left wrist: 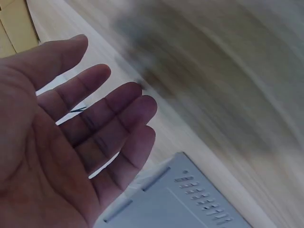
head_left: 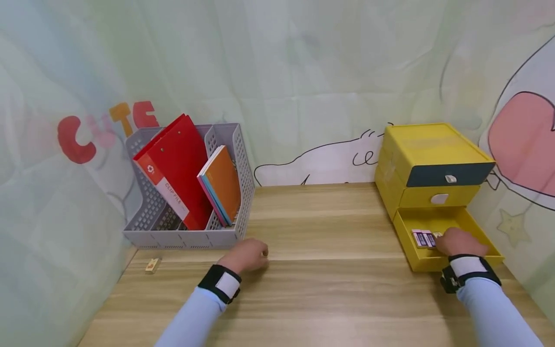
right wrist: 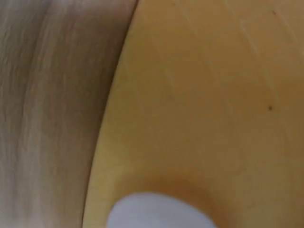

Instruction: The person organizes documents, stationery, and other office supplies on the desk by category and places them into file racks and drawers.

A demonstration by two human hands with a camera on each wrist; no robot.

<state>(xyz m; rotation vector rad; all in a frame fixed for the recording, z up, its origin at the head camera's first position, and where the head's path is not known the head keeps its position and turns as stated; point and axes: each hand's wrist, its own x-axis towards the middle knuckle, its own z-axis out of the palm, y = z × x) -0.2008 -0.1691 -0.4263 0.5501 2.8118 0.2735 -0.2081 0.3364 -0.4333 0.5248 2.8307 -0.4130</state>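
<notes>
Pale cartoon-print curtains backed the wooden desk. My right hand sat inside the open bottom drawer of the yellow plastic drawer cabinet at far right, knuckles up, fingertips at the small purple-and-white packets lying on the drawer floor; whether it pinched one, I could not tell. Right wrist view gave only blurred yellow plastic. My left hand hung slack and empty, fingers relaxed, over the desk just near of the grey perforated file rack holding a red clip folder and an orange notebook. Judgement: best to work flat and slow in that shallow drawer, keeping the wrist strap off its front wall.
</notes>
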